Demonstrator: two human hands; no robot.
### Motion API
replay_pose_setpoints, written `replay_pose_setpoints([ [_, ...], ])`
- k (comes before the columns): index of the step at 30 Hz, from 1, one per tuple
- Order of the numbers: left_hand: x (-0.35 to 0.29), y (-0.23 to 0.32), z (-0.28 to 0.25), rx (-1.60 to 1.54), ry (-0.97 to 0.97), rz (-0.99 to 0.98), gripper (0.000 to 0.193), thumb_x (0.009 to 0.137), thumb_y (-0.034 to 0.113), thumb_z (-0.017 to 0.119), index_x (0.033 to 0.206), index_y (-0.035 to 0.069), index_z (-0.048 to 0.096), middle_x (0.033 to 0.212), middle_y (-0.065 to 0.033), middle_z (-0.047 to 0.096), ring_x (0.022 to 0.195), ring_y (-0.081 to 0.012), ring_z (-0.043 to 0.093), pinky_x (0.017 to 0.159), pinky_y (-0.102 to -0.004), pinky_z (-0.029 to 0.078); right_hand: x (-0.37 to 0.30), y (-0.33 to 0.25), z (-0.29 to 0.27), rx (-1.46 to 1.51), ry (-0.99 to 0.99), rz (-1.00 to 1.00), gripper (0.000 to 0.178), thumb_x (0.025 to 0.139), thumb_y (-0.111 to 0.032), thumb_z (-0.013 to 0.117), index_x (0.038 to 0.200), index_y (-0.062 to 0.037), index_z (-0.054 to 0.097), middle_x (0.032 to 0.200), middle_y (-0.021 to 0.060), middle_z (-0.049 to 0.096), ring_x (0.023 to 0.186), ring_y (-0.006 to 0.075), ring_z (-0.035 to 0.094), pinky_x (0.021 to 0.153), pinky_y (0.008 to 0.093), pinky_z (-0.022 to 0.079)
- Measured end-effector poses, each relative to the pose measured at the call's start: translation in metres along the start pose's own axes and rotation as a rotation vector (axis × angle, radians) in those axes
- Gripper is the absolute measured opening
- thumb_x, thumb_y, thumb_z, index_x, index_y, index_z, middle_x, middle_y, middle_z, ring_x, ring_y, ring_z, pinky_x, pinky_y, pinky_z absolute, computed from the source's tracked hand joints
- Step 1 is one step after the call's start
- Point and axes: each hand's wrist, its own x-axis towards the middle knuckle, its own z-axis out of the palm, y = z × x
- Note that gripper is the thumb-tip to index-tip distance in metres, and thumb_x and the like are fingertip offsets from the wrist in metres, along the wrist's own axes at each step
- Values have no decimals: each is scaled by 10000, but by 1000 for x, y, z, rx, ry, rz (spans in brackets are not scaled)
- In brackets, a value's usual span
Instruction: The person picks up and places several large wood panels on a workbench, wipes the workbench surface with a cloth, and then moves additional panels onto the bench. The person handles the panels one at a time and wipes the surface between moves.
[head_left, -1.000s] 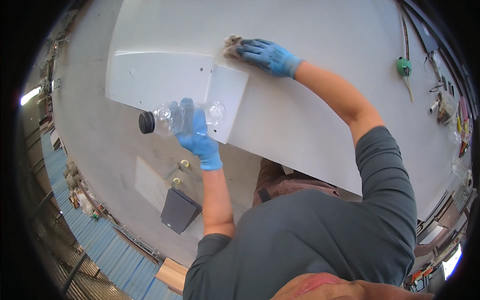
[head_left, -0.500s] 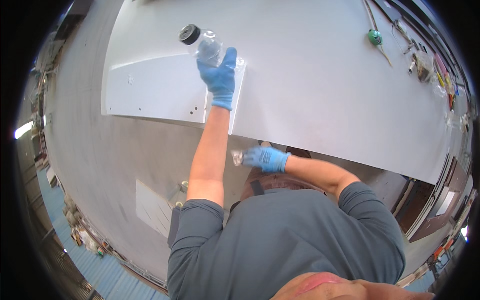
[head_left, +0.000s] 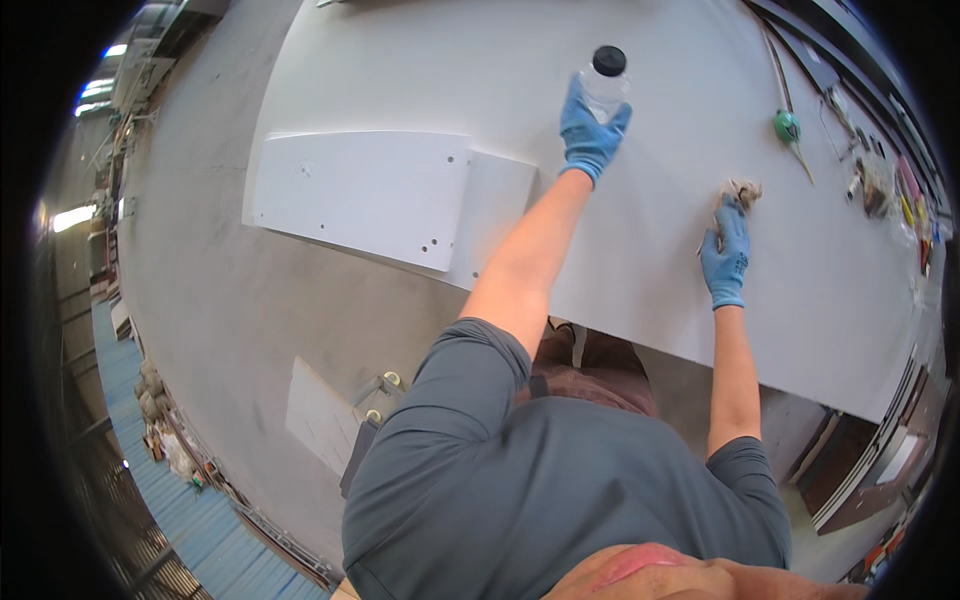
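A blue glove covers my left hand (head_left: 590,135), which is closed round a clear plastic bottle (head_left: 604,95) with a black cap. The bottle stands upright or nearly so over the far middle of the white tabletop (head_left: 670,60). On the right, my gloved right hand (head_left: 728,255) reaches over the tabletop, its fingers on a crumpled beige rag (head_left: 744,192). Part of the rag is hidden under the glove. To the left of my left arm, a white panel (head_left: 360,195) with small holes overlaps a second white panel (head_left: 500,205).
A green tape measure (head_left: 787,126) lies at the right of the tabletop. Beyond it, several hand tools and plastic bags (head_left: 876,188) line the right edge. A wheeled cart (head_left: 375,395) stands on the floor at lower left. Dark panels (head_left: 870,460) lean at lower right.
My left hand has carried the bottle rightward, away from the panels, and its tilt has lessened. My right hand has swung from near my body out over the right of the tabletop with the rag.
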Motion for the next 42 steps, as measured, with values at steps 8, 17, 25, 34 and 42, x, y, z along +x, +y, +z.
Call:
replay_pose_setpoints([
  [8, -51, 13, -167, 777, 7, 116, 997, 796, 327, 893, 1578, -25, 384, 1654, -255, 319, 1574, -412, 246, 1271, -529, 264, -5, -55, 29, -325, -129, -168, 607, 859, -307, 744, 1387, -33, 620, 1651, 247, 421, 1558, 475, 326, 1273, 614, 227],
  [17, -76, -56, -504, 499, 738, -733, 916, 876, 411, 810, 1540, -90, 426, 1499, -311, 557, 1385, -396, 567, 1159, -422, 452, -57, -273, 185, 6, -580, -178, 884, 803, -614, 745, 1490, -98, 536, 1698, 248, 271, 1546, 614, 156, 1247, 724, 136],
  [25, -40, -54, -521, 625, 716, -923, 697, 823, 156, 850, 1396, -111, 553, 1314, -219, 705, 1155, -316, 698, 1040, -392, 537, -53, -300, 211, -148, -541, -86, 946, 777, -618, 788, 1527, -111, 514, 1681, 237, 297, 1540, 619, 171, 1243, 726, 160],
  [34, 75, -76, -513, 839, 442, -844, 872, 804, 448, 763, 1435, -94, 503, 1290, -302, 688, 1192, -439, 678, 1044, -479, 519, 61, -286, 271, -288, -454, -133, 886, 820, -643, 743, 1519, -131, 554, 1721, 170, 316, 1573, 514, 231, 1277, 657, 149],
  [42, 235, -111, -471, 1005, 343, -762, 759, 801, 523, 789, 1191, -94, 580, 1096, -297, 731, 1054, -432, 730, 908, -505, 579, 245, -244, 353, -377, -402, -139, 763, 920, -670, 640, 1524, -222, 510, 1726, 118, 307, 1565, 436, 308, 1285, 617, 174],
])
